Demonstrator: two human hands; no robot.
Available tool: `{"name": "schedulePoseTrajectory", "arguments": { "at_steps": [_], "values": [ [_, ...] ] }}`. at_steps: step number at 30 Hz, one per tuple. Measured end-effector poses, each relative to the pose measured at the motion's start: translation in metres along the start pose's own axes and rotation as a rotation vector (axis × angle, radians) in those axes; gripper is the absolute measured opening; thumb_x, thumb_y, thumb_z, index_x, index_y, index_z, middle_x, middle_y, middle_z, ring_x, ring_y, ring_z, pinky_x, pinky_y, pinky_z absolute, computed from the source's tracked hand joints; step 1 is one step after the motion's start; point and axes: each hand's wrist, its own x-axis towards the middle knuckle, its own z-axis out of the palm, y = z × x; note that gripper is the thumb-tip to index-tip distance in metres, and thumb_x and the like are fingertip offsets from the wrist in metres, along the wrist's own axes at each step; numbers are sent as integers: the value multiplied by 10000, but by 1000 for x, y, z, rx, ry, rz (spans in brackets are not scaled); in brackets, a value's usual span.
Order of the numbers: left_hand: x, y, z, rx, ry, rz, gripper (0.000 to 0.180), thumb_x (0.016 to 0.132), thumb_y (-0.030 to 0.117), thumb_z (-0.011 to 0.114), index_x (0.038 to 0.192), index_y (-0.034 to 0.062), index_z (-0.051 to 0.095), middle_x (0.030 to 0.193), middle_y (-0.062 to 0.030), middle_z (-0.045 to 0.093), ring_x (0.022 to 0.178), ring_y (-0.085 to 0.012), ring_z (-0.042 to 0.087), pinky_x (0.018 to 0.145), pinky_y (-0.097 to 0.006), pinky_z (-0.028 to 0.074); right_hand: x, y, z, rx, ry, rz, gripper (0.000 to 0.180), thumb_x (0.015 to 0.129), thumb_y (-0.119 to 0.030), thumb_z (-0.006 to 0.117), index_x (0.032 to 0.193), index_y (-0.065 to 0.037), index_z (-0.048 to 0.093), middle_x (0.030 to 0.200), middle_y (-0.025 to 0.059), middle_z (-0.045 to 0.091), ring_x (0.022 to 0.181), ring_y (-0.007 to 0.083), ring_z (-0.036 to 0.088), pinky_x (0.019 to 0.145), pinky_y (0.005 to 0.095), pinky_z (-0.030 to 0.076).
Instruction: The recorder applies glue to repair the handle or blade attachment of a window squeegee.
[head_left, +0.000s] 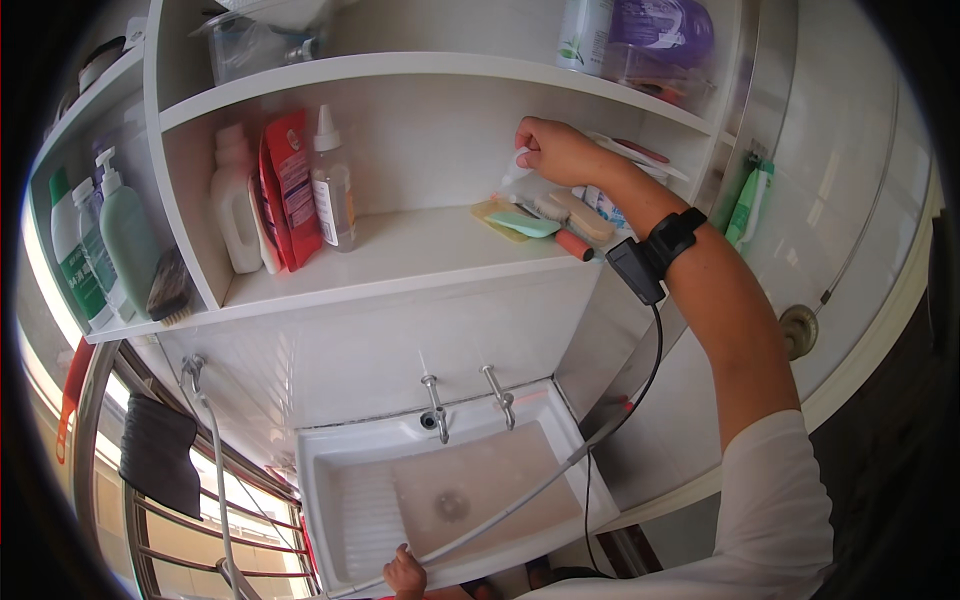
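Note:
My right hand [552, 152] reaches into the middle shelf, its thumb and fingers pinched on a small translucent whitish thing [516, 168] whose kind I cannot make out. Below it on the shelf lie a mint-green oval piece [528, 224], a yellowish flat piece [494, 218], a brush with a tan back [582, 216] and a red-orange cylinder [574, 246]. My left hand [405, 574] is curled at the near rim of the white sink [345, 545], beside a grey hose [500, 515]. Whether it grips anything is hidden.
Left on the shelf stand a white jug [236, 205], a red pouch [290, 190] and a clear nozzle bottle [333, 190]. Two taps [435, 410] rise behind the sink, which holds cloudy water. A black strap device [650, 258] with a cable circles my right forearm.

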Motion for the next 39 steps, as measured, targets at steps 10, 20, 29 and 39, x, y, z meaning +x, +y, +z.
{"name": "schedulePoseTrajectory", "arguments": {
  "at_steps": [10,20,29,39],
  "values": [
    [-5,7,-4,-24,117,85,387,1016,248,328,1303,134,561,846,-231,710,798,-464,659,785,-573,503,11,-6,8,35,-29,-91,200,867,-131,730,1030,-23,685,941,125,707,897,235,672,831,353,526],
    [-1,12,-14,-9,-16,16,420,1022,268,281,1317,141,552,909,-241,715,866,-459,658,841,-551,497,11,1,28,100,147,-100,184,828,-70,745,988,-11,676,897,142,685,836,251,665,773,342,526],
    [-5,15,-17,-12,9,32,415,1022,260,281,1293,128,566,872,-231,715,823,-446,661,818,-547,500,6,1,27,77,222,-47,142,864,-74,681,992,-14,697,939,179,704,863,291,684,801,369,526],
    [-6,12,-13,-9,157,145,352,1006,203,349,1229,88,596,812,-214,710,739,-436,661,729,-547,517,3,1,30,15,281,-54,144,876,-98,699,1000,-26,710,963,157,649,918,288,673,837,370,519]
  ]
}}
